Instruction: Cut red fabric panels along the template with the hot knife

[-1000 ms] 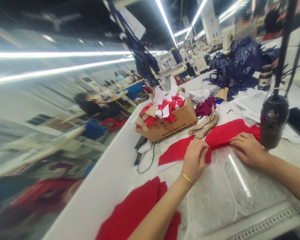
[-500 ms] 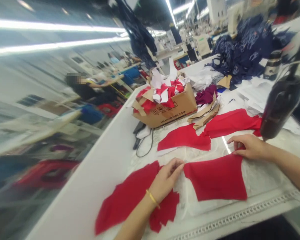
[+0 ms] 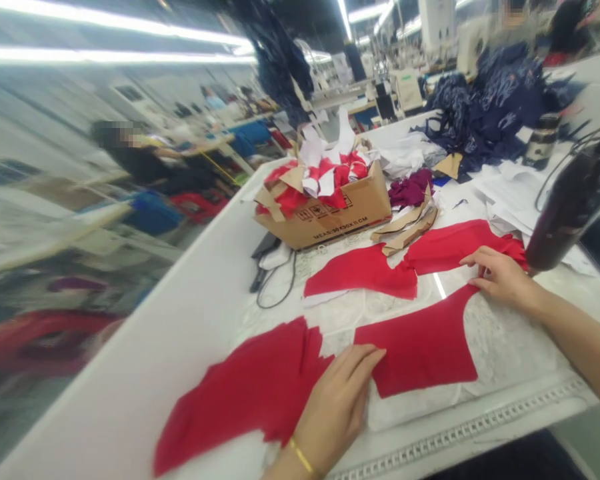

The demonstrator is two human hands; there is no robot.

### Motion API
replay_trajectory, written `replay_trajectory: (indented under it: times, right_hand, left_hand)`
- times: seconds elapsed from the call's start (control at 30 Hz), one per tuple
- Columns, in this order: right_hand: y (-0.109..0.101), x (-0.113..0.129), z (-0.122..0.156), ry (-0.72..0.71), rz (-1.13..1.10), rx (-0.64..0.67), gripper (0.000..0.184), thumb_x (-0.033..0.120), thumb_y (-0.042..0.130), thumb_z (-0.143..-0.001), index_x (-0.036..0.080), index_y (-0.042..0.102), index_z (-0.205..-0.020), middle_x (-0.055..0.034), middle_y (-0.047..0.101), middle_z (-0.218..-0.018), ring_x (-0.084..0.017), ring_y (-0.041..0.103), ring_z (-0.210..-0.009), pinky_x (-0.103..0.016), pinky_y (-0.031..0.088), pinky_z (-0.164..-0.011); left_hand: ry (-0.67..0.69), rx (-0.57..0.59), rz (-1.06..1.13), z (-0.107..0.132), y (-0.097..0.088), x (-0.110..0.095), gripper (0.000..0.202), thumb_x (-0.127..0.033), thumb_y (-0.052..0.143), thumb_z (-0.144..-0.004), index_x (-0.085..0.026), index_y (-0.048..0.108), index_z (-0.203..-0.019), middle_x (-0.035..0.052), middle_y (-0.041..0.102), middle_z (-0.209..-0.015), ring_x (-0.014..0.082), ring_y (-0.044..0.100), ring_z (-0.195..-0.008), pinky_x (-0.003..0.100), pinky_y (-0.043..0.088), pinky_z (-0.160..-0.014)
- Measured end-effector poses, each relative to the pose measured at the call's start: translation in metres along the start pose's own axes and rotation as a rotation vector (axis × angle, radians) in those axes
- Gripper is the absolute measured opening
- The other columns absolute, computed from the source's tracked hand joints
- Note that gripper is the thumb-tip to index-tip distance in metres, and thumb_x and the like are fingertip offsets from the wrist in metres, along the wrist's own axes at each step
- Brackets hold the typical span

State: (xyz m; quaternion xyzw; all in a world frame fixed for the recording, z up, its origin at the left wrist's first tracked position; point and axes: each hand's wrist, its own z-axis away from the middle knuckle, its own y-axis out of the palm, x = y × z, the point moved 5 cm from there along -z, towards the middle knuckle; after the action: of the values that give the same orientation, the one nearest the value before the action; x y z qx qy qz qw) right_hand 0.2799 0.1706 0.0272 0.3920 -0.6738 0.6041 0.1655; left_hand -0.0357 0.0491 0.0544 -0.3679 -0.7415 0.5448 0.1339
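A cut piece of red fabric (image 3: 423, 340) lies on the white table in front of me. My right hand (image 3: 500, 277) pinches its upper right corner between thumb and fingers, and that corner is drawn up into a point. Over the piece's left edge, my left hand (image 3: 343, 393) rests with its fingers stretched out flat; a yellow bracelet (image 3: 301, 456) circles that wrist. To the left, partly covered by the left hand, is a stack of red fabric pieces (image 3: 240, 393). Farther back lie another red piece (image 3: 365, 272) and a longer red piece (image 3: 455, 243).
A cardboard box (image 3: 340, 217) full of red and white scraps stands at the back. A dark bottle-shaped object (image 3: 570, 207) hangs or stands at the right. Along the front edge runs a measuring tape (image 3: 460, 433). Navy garments (image 3: 495, 113) are heaped behind; a seated person (image 3: 135, 160) is off left.
My left hand has moved down and right from the fabric's upper corner onto its left edge. My right hand has raised the right corner slightly, and the piece has tilted.
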Motion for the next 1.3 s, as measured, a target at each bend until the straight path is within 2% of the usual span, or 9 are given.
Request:
replay_trajectory:
  times: [0.13,0.23,0.43,0.53,0.63,0.93,1.03,1.17,1.3]
  right_hand:
    - [-0.01,-0.004,-0.001,-0.012,0.016,-0.156,0.03,0.015,0.064,-0.083,0.022,0.075,-0.109,-0.0075,0.068,-0.107,-0.019,0.067,-0.08,-0.038,0.06,-0.082]
    - [-0.01,-0.001,-0.002,-0.024,0.027,-0.183,0.026,0.018,0.064,-0.084,0.021,0.075,-0.107,-0.0083,0.068,-0.106,-0.021,0.067,-0.084,-0.04,0.06,-0.084]
    - [0.002,0.033,-0.004,-0.158,0.24,-0.077,0.019,0.024,0.067,-0.085,0.024,0.077,-0.102,-0.0105,0.073,-0.104,-0.03,0.066,-0.099,-0.047,0.053,-0.084]
    - [0.009,0.05,-0.007,-0.146,0.313,0.034,0.019,0.024,0.068,-0.086,0.026,0.077,-0.103,-0.0106,0.074,-0.106,-0.031,0.065,-0.099,-0.045,0.051,-0.079]
    - [0.018,0.063,-0.011,-0.095,0.344,0.131,0.021,0.021,0.068,-0.085,0.026,0.076,-0.104,-0.0098,0.074,-0.11,-0.031,0.066,-0.103,-0.047,0.051,-0.082]
    - [0.055,0.091,-0.028,-0.138,0.406,0.127,0.034,0.013,0.069,-0.085,0.027,0.074,-0.115,-0.0112,0.072,-0.117,-0.033,0.063,-0.112,-0.049,0.048,-0.09]
    - [0.063,0.097,-0.034,-0.164,0.384,0.111,0.034,0.007,0.069,-0.082,0.026,0.075,-0.11,-0.0103,0.072,-0.116,-0.033,0.064,-0.113,-0.046,0.049,-0.09]
    - [0.064,0.105,-0.034,-0.199,0.312,0.086,0.014,0.011,0.063,-0.09,0.022,0.072,-0.091,-0.0072,0.073,-0.102,-0.023,0.069,-0.092,-0.034,0.052,-0.078]
    - [0.052,0.121,-0.015,-0.282,0.21,0.003,0.016,0.019,0.05,-0.099,0.021,0.064,-0.091,-0.0067,0.069,-0.097,-0.017,0.068,-0.077,-0.028,0.053,-0.071]
  left_hand:
    - [0.01,-0.042,-0.01,-0.001,-0.004,0.0,0.04,-0.006,0.044,-0.098,-0.022,0.065,-0.128,0.0091,0.073,-0.111,0.0223,0.071,-0.102,0.033,0.061,-0.093]
    - [0.018,-0.057,-0.008,-0.013,-0.001,-0.003,0.033,-0.008,0.045,-0.1,-0.019,0.064,-0.125,0.0094,0.072,-0.109,0.0219,0.069,-0.098,0.034,0.061,-0.09]
    - [-0.022,0.127,-0.127,-0.07,0.035,0.012,0.026,-0.009,0.051,-0.097,-0.015,0.067,-0.117,0.0124,0.069,-0.106,0.0258,0.064,-0.098,0.041,0.058,-0.088]
    - [-0.055,0.134,-0.137,-0.099,0.049,0.026,0.015,-0.011,0.057,-0.094,-0.015,0.07,-0.098,0.0131,0.068,-0.098,0.027,0.063,-0.096,0.041,0.056,-0.083]
    - [-0.07,0.14,-0.116,-0.115,0.057,0.034,0.013,-0.011,0.062,-0.09,-0.017,0.068,-0.08,0.0099,0.066,-0.086,0.0252,0.063,-0.09,0.037,0.052,-0.078]
    - [-0.164,0.092,-0.025,-0.116,0.051,0.041,0.011,-0.011,0.063,-0.088,-0.019,0.07,-0.083,0.0058,0.066,-0.083,0.0221,0.062,-0.085,0.032,0.049,-0.075]
    - [-0.195,0.069,0.009,-0.115,0.048,0.042,0.013,-0.009,0.063,-0.087,-0.019,0.07,-0.084,0.003,0.066,-0.079,0.0194,0.062,-0.08,0.029,0.05,-0.074]
    - [-0.233,0.028,0.021,-0.109,0.041,0.045,0.009,-0.012,0.066,-0.085,-0.02,0.07,-0.088,0.0017,0.066,-0.083,0.018,0.063,-0.082,0.027,0.051,-0.076]
    - [-0.3,-0.045,-0.059,-0.098,0.025,0.064,0.019,-0.02,0.076,-0.079,-0.02,0.07,-0.096,0.0075,0.064,-0.099,0.0266,0.06,-0.099,0.037,0.051,-0.084]
